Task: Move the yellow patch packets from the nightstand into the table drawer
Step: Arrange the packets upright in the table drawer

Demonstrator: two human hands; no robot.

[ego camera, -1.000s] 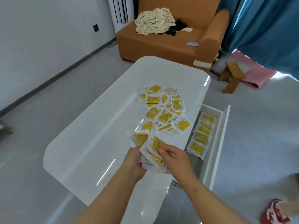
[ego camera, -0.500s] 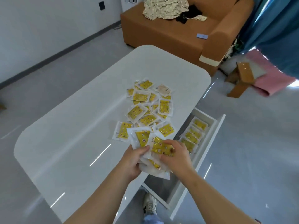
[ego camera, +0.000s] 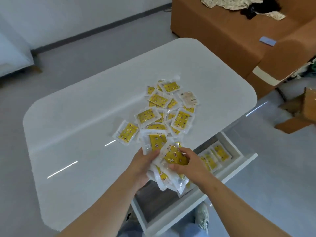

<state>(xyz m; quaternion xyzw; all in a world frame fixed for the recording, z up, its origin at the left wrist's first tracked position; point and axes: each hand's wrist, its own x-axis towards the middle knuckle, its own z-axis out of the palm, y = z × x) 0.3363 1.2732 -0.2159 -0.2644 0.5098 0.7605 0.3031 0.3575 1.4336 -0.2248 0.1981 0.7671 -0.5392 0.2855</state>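
Several yellow patch packets [ego camera: 171, 106] lie heaped on the white table [ego camera: 85, 117], with one packet [ego camera: 126, 132] lying apart to the left. Both hands hold a fanned bunch of packets [ego camera: 172, 157] over the table's near right edge. My left hand [ego camera: 143, 165] grips the bunch from the left. My right hand [ego camera: 189, 165] pinches the top packet from the right. The open white drawer [ego camera: 236, 171] sticks out below, with several packets [ego camera: 217, 155] lined up at its far end.
An orange sofa [ego camera: 222, 31] with crumpled cloth stands beyond the table. A wooden stool [ego camera: 304, 113] sits on the floor at right. My shoe [ego camera: 201, 218] shows below the drawer front. Grey floor surrounds the table.
The view has tilted down and closer. Both hands with the bunch have shifted toward the table edge, above the open drawer. The right hand now pinches the top packet.
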